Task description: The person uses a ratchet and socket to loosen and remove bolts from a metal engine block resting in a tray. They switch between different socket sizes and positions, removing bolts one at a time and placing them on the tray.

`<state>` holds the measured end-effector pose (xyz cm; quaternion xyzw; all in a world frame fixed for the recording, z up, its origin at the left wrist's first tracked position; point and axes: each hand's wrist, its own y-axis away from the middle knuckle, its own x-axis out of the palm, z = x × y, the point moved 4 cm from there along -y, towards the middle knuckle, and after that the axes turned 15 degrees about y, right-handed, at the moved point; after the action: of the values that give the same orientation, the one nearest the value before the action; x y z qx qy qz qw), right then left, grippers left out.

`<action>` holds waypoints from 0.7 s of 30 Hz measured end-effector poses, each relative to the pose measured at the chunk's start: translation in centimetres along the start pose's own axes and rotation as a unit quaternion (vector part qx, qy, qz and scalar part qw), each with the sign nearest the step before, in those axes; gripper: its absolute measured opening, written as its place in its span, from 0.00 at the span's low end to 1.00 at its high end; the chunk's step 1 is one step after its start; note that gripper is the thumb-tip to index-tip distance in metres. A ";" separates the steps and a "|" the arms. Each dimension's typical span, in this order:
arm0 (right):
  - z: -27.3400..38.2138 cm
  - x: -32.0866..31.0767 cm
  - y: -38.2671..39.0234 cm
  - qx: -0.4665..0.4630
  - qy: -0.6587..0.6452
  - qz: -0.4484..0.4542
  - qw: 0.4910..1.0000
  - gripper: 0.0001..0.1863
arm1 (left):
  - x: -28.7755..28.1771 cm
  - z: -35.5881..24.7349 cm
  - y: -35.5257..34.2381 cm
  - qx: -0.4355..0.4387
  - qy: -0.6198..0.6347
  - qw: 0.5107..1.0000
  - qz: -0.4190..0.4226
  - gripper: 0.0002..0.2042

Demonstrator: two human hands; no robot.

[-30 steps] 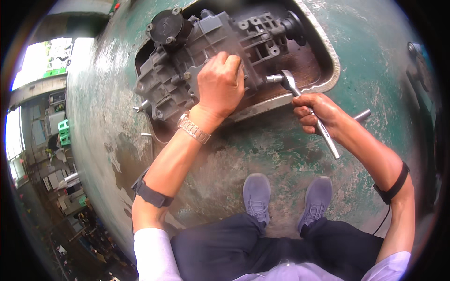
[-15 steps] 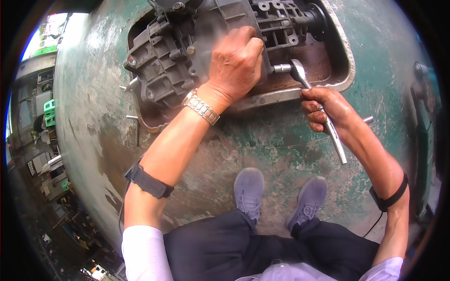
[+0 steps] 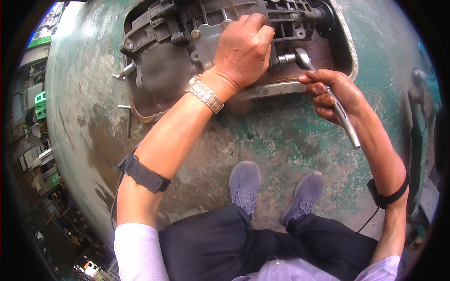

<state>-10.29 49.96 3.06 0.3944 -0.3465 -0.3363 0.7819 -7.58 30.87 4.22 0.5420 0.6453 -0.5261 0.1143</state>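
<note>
A grey cast-metal gearbox housing (image 3: 178, 56) lies in a shallow metal tray (image 3: 344, 56) on the green floor. My left hand (image 3: 243, 49), with a metal wristwatch on the wrist, presses down on the housing's near edge with curled fingers. My right hand (image 3: 330, 91) grips the handle of a silver ratchet wrench (image 3: 328, 93). The wrench's head and socket sit against the right side of the housing, just right of my left hand.
Two loose bolts (image 3: 124, 107) lie on the worn green floor (image 3: 281, 136) left of the tray. My grey shoes (image 3: 243, 185) stand below the tray. A green machine part (image 3: 422, 122) stands at the right edge. Cluttered shelves fill the far left.
The view has moved closer over the housing, so it now fills the top. My left hand stays on the housing. The wrench handle has swung slightly while its head stays on the fastener.
</note>
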 end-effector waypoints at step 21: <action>-3.6 0.1 -0.4 -0.025 0.051 0.038 0.998 0.05 | -0.2 -0.4 0.1 0.021 -0.046 0.999 0.003 0.03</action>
<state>-7.43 51.11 1.17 0.3779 -0.3119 -0.2946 0.8204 -7.22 31.06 4.43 0.5219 0.6266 -0.5631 0.1341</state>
